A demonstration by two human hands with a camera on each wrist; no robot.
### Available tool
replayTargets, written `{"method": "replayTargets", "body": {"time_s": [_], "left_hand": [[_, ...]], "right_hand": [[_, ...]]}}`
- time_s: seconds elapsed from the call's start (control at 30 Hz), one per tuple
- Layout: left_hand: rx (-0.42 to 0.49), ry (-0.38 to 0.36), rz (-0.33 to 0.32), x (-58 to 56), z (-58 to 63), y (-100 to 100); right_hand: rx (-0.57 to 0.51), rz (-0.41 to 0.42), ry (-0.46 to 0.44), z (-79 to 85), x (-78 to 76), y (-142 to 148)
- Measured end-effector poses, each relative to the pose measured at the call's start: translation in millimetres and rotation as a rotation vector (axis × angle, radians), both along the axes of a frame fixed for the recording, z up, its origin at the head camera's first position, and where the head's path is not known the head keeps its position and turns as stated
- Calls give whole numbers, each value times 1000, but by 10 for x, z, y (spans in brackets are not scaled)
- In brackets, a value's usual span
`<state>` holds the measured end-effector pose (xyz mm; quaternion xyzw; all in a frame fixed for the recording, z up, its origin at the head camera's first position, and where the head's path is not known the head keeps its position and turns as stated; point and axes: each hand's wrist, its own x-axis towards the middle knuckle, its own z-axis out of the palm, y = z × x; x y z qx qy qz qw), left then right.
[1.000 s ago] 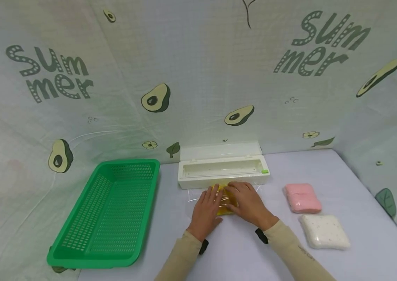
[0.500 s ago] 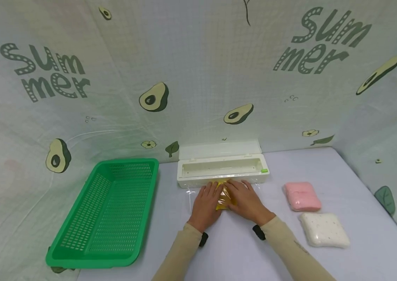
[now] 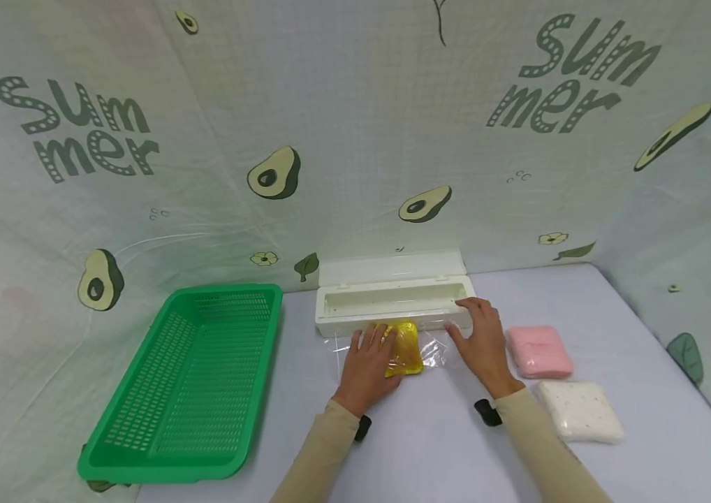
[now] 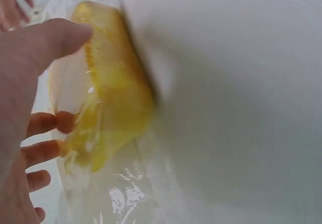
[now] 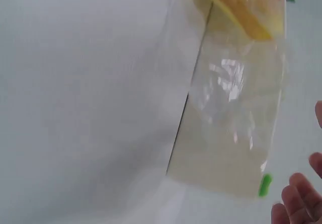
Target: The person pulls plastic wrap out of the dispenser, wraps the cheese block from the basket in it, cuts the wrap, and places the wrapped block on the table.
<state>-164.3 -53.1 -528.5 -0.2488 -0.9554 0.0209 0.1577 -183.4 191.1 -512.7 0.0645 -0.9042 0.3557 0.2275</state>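
Note:
A yellow tray (image 3: 406, 349) with see-through cling film over it lies against the front of a white cling film dispenser (image 3: 362, 325). My left hand (image 3: 364, 370) rests over the tray's left end, thumb at the near edge and fingertips toward the far edge. In the left wrist view, the thumb lies on the yellow tray (image 4: 121, 83). My right hand (image 3: 484, 346) hovers at the dispenser's right end with spread fingers, holding nothing. Fingers hide the green slider in the head view; the right wrist view shows this green slider (image 5: 265, 184) just apart from the fingertips.
The dispenser's lid (image 3: 393, 265) stands open against the printed cloth backdrop. A green basket (image 3: 261, 391) is at the left. To the right lie a pink wrapped pack (image 3: 539, 351) and a white wrapped pack (image 3: 580, 412), the white one beside my right forearm.
My right hand has left the yellow tray and moved right to the dispenser's right end. My left hand has stayed on the tray, which has shifted slightly toward the dispenser.

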Motion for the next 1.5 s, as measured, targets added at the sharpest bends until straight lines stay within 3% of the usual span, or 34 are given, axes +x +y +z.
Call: {"method": "replayTargets", "body": {"time_s": [0.23,0.37,0.7,1.07,1.33,1.5], "left_hand": [[38,-8,-25,-47,161,112],[87,-35,-48,-128,244,248],[99,-115,-78,-351,360,569],[117,-161,-55,-607,378,979],[85,-104,-26,-762,359,1278],[88,-94,-17,-800,348,1387]], "right_hand": [[-80,-46,-82,-33,-168,264],[-109,-38,-105,-78,-244,326],[-117,-75,-125,-188,-338,371],[-8,-109,-70,-279,-370,381],[-23,-135,-36,-302,-379,384],[11,-126,-71,-280,-392,392]]}}
